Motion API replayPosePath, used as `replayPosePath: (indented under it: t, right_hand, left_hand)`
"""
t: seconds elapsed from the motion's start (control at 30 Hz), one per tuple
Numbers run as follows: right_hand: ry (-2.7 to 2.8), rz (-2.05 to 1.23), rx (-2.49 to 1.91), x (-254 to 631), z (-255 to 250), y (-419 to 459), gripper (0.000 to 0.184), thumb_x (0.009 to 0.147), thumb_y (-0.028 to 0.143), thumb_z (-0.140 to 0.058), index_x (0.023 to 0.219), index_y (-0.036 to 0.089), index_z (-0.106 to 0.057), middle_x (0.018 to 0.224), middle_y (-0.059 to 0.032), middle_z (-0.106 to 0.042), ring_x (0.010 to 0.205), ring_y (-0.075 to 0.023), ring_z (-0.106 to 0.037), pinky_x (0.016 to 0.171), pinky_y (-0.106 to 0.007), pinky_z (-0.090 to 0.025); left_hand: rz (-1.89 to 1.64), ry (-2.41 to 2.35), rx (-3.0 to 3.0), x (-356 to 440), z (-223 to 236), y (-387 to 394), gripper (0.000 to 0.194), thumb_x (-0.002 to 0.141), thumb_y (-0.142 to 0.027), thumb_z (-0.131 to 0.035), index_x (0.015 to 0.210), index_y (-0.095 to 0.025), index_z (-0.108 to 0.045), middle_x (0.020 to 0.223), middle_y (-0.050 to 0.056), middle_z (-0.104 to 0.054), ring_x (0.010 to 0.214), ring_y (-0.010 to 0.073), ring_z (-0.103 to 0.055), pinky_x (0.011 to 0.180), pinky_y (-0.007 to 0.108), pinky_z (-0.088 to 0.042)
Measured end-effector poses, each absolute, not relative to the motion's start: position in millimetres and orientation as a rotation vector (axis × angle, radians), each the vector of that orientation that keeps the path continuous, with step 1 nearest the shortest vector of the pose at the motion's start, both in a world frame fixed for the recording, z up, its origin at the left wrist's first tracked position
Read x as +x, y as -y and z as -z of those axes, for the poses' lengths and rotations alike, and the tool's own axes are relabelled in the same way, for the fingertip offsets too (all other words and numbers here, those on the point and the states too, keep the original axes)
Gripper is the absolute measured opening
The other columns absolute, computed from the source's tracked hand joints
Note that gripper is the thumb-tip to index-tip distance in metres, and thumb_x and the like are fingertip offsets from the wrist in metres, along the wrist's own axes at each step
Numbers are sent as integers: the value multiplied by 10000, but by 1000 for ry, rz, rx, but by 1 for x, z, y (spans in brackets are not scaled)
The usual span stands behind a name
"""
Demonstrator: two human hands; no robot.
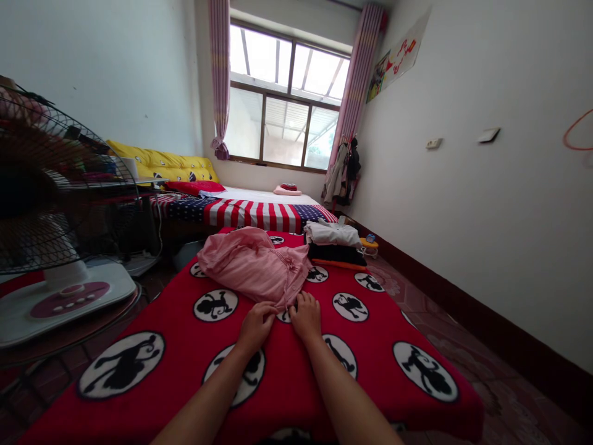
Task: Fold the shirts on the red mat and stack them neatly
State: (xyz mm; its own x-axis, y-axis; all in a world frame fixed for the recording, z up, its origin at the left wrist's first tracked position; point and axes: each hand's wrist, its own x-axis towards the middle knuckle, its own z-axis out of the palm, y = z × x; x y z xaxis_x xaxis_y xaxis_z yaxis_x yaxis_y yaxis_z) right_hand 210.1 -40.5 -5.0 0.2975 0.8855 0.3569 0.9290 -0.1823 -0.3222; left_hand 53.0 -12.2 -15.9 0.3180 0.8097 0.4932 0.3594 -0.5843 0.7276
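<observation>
A pink button-front shirt (250, 262) lies crumpled on a red blanket (296, 383) printed with white circles holding black monkey figures. My left hand (256, 324) has its curled fingers on the shirt's lower edge. My right hand (306, 315) sits close beside it, fingers spread, with the fingertips at the same edge and the palm over the blanket. Beyond the shirt, a folded white garment (332, 235) tops a dark folded garment (336, 253). Both forearms reach in from the bottom of the view.
A large electric fan (50, 185) with a white base stands to the left of the blanket. Ahead is a bed with a stars-and-stripes cover (250, 213). A small orange object (369, 246) sits on the floor by the right wall (463, 185). Clothes (343, 173) hang below the window (282, 99).
</observation>
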Motion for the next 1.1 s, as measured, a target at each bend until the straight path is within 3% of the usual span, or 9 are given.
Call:
replayPosePath:
  t: [0.13, 0.23, 0.3, 0.47, 0.53, 0.8, 0.97, 1.03, 1.1]
  right_hand:
    - [1600, 126, -2096, 210, 4, 41, 412, 857, 281, -457, 1237, 172, -576, 1380, -109, -511, 1287, -267, -396, 1068, -401, -243]
    - [1605, 125, -2084, 209, 3, 42, 391, 864, 294, -456, 1211, 170, -587, 1370, -109, -519, 1277, -258, -408, 1058, -385, -257]
    - [1602, 119, -2074, 208, 2, 43, 379, 871, 307, -447, 1193, 167, -592, 1359, -109, -529, 1273, -256, -414, 1053, -382, -265]
    - [1500, 58, -2018, 213, 4, 39, 421, 852, 276, -442, 1235, 131, -543, 1286, -132, -580, 1212, -247, -488, 1034, -353, -299]
    - [1428, -9, -1940, 218, 6, 37, 443, 850, 273, -420, 1256, 118, -512, 1258, -141, -596, 1169, -241, -529, 1008, -334, -335]
    - [1044, -227, -1609, 228, 3, 41, 562, 880, 514, -320, 1245, 113, -471, 1234, -184, -593, 1122, -261, -574, 921, -324, -419]
    - [1017, -213, -1707, 226, -1, 43, 632, 795, 525, -483, 1275, 114, -447, 1194, -194, -609, 1061, -301, -598, 847, -340, -439]
    - [1070, -199, -1753, 226, 0, 43, 525, 787, 442, -492, 1210, 131, -504, 1104, -171, -651, 979, -286, -625, 787, -323, -444]
    - [1139, -210, -1768, 227, 2, 42, 378, 794, 385, -457, 1077, 165, -578, 985, -133, -683, 887, -265, -640, 726, -305, -437]
  left_hand:
    - [-1195, -1024, 2132, 53, 20, 11, 271, 781, -131, -497, 938, -193, -709, 1074, 72, -685, 1055, 215, -613, 984, 388, -453]
    - [-1266, -1136, 2154, 55, 22, 10, 502, 758, -99, -518, 1254, -169, -555, 1252, 103, -587, 1179, 235, -536, 1032, 401, -410]
    - [-1262, -1309, 2172, 58, 19, 7, 569, 766, -106, -534, 1331, -150, -475, 1317, 136, -518, 1229, 261, -486, 1036, 419, -393]
    - [-1075, -1459, 2275, 65, 1, -4, 245, 818, -113, -501, 980, -168, -677, 1028, 108, -638, 1022, 250, -564, 895, 375, -442]
    - [-1069, -1422, 2314, 66, -5, -4, 225, 826, -97, -481, 867, -178, -687, 937, 90, -653, 966, 237, -571, 863, 355, -437]
    - [-874, -876, 2596, 68, 2, 67, 208, 820, -101, -508, 781, -209, -682, 843, 62, -648, 819, 201, -567, 729, 297, -426]
    - [-790, -625, 2586, 57, -15, 91, 175, 826, -142, -543, 859, -228, -691, 901, 42, -658, 838, 177, -588, 751, 276, -452]
    - [-899, -703, 2571, 49, -35, 78, 202, 813, -218, -600, 1000, -242, -674, 1038, 43, -647, 939, 192, -591, 848, 295, -452]
    - [-1104, -918, 2585, 39, -57, 52, 389, 794, -246, -624, 1182, -231, -599, 1222, 74, -587, 1120, 243, -533, 996, 361, -385]
